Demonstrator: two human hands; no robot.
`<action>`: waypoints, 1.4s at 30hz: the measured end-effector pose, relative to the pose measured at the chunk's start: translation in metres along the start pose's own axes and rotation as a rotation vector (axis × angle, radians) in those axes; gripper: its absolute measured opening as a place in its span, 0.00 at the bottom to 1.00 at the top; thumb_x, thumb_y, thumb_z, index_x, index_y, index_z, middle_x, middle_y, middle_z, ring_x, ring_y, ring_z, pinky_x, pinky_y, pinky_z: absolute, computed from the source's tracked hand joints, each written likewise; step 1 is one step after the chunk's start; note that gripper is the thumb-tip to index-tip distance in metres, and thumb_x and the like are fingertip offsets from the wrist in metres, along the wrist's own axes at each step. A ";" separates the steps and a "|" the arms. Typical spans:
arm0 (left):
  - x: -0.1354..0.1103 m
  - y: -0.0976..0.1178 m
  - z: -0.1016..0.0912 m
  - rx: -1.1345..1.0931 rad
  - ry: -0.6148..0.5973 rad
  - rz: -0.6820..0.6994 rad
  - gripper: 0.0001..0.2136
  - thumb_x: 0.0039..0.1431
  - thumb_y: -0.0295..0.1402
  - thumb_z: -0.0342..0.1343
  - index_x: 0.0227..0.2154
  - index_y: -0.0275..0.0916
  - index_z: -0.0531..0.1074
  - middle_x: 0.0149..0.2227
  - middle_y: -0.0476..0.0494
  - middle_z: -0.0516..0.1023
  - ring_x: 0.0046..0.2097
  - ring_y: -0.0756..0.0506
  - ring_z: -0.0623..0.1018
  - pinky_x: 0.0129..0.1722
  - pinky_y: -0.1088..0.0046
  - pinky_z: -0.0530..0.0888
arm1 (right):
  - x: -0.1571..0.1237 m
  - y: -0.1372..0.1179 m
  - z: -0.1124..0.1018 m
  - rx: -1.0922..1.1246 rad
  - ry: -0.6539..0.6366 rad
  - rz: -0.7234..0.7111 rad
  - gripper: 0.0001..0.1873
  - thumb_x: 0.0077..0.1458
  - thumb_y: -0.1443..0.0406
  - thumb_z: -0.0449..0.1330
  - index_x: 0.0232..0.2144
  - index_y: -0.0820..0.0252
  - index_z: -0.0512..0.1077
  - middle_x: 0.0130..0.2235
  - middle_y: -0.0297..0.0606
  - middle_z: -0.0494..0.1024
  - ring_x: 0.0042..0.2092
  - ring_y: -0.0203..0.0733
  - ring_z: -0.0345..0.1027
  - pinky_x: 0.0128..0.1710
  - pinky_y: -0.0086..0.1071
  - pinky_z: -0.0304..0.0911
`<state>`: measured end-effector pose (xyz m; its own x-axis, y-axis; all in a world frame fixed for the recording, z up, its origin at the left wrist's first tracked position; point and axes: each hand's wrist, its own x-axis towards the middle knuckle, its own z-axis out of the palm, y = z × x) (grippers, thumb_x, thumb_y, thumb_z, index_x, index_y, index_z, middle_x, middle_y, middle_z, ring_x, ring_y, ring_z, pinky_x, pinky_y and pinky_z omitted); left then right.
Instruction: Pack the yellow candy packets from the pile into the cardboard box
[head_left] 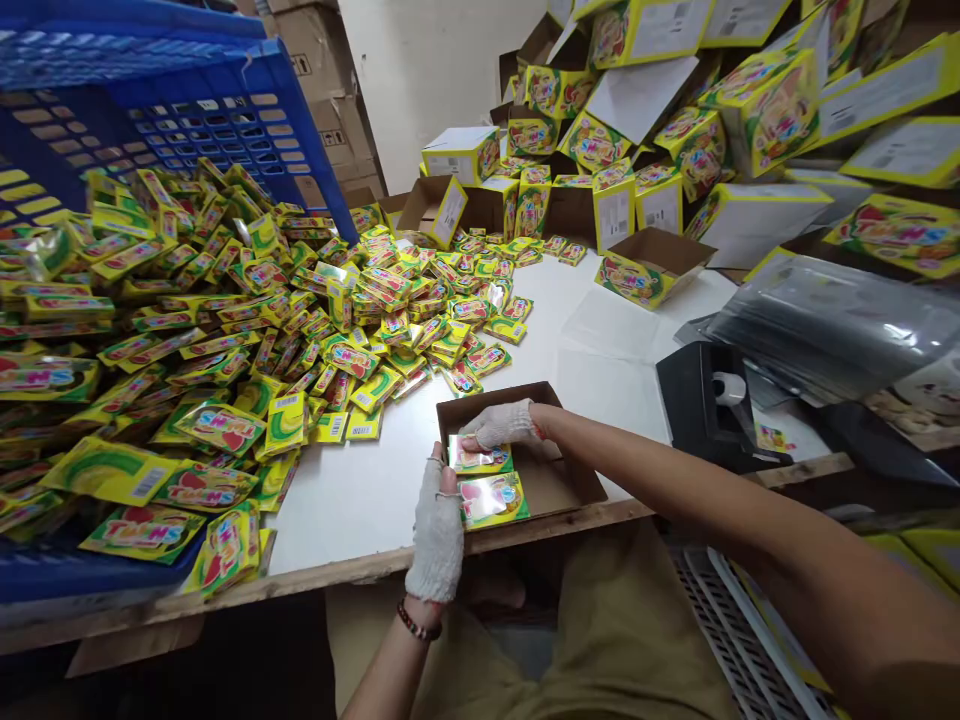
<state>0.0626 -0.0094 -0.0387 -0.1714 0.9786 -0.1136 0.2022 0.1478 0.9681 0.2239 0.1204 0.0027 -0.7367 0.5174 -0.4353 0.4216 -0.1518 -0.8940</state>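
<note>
An open brown cardboard box [559, 480] lies at the table's front edge with yellow snack packets [491, 498] stacked in its left half. My left hand [437, 525], in a white fingerless glove, rests on the box's left wall with its fingers at the packets. My right hand [501, 424], also gloved, reaches in from the right and presses fingers down on the upper stack of packets [480, 458]. Whether either hand grips a packet is unclear.
A big heap of yellow packets [225, 330] covers the table's left side, spilling from a tipped blue crate [187, 110]. Printed yellow cartons [675, 130] pile up at the back right. A black tape dispenser [709, 400] and clear bags [832, 320] sit to the right.
</note>
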 end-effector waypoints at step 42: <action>0.001 0.007 -0.225 1.126 0.511 -0.469 0.32 0.53 0.54 0.52 0.54 0.35 0.65 0.42 0.28 0.76 0.44 0.27 0.77 0.40 0.51 0.72 | -0.011 -0.062 0.073 0.068 0.431 -0.248 0.14 0.53 0.55 0.61 0.34 0.59 0.66 0.32 0.36 0.72 0.34 0.41 0.67 0.31 0.32 0.63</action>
<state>-0.1536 -0.0398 0.0179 -0.7362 0.6751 -0.0481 0.6669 0.7357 0.1182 0.1674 0.0621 0.0549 -0.5193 0.8433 -0.1382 0.2158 -0.0271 -0.9761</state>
